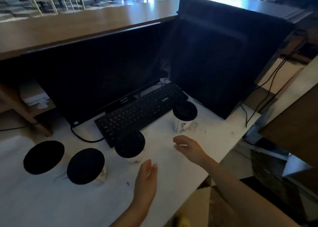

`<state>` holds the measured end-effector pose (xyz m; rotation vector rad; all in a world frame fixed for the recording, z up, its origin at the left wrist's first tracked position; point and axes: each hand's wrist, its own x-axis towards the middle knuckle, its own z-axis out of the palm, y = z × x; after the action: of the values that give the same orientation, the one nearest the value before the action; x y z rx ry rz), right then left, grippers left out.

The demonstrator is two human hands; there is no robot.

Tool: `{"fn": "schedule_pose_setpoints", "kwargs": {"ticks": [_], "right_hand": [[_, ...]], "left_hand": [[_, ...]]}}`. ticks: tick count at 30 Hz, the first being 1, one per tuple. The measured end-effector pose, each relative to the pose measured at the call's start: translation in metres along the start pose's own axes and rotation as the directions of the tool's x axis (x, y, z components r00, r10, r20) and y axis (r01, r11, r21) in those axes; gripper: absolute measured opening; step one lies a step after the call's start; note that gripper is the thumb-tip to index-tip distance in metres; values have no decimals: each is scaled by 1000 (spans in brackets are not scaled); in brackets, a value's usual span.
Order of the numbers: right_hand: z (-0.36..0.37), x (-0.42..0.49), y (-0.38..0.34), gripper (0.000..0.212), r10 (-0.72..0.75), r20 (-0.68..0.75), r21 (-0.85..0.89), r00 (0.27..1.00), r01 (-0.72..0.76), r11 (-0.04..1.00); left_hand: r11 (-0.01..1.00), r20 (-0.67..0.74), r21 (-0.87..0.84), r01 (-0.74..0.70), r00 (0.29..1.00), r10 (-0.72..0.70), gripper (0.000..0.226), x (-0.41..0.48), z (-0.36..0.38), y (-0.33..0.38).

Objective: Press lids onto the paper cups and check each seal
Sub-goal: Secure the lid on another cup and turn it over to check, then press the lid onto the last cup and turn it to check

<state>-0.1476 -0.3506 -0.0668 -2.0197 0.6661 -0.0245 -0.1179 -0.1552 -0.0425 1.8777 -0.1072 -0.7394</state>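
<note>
- Cups, four, each capped in black, stand on the white tabletop (51,201): leftmost cup (43,157), second cup (102,175), third cup (134,159), fourth cup (180,125) by the keyboard (141,109).
- Left hand (146,180) and right hand (187,148) hover between third and fourth, fingers released, holding nothing.
- Seal check seems next: steady the paper wall lightly, press round the top rim evenly, never crushing the cup.

The surface (51,201) below the left fingers (148,164) and right fingers (179,139) is white, smooth and faintly veined like stone, with grey smudges beyond the right fingers. The cup (180,126) ahead of them is white printed paper. Its lid (185,110) is matt black plastic, as is the second lid (130,144) just beyond the left fingers. Farther out, the keyboard (137,109) is matt black plastic and the ledge (86,25) is satin-finished wood.
</note>
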Motion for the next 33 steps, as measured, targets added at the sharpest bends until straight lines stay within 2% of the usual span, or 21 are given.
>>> {"fn": "schedule_pose_setpoints", "kwargs": {"ticks": [4, 6, 9, 12, 14, 16, 20, 26, 30, 33], "right_hand": [[-58, 15, 20, 25, 111, -181, -115, 977, -133, 984], [-79, 29, 15, 29, 140, -297, -28, 945, -155, 988], [-102, 54, -12, 41, 108, -432, 80, 896, -81, 993], [-110, 84, -38, 45, 44, -353, 134, 935, 4, 991], [-104, 100, -43, 41, -4, -187, 115, 982, 25, 993], [-95, 112, -34, 36, -50, -59, 128, 997, 57, 990], [-89, 125, -16, 31, -81, -63, 229, 995, 94, 969], [-86, 127, -15, 30, -91, -59, 227, 994, 102, 969], [-87, 117, -24, 33, -18, -79, 278, 997, 40, 960], [-86, 103, -30, 37, 42, -154, 249, 987, -2, 968]], "left_hand": [[983, -32, -29, -179, 983, 178, 44, 35, 36, 59], [972, -83, -34, -232, 970, 228, 43, 62, 53, 91], [955, -192, -37, -296, 940, 284, 42, 97, 74, 132], [959, -239, -15, -282, 933, 270, 42, 126, 98, 152], [972, -224, 23, -235, 946, 234, 40, 139, 113, 149], [968, -250, 78, -238, 936, 250, 37, 148, 126, 141], [944, -310, 177, -278, 895, 321, 35, 160, 134, 132], [921, -319, 250, -298, 873, 369, 33, 167, 136, 128], [928, -246, 193, -318, 900, 359, 35, 165, 131, 130], [953, -147, 99, -286, 943, 299, 40, 163, 123, 135]]}}
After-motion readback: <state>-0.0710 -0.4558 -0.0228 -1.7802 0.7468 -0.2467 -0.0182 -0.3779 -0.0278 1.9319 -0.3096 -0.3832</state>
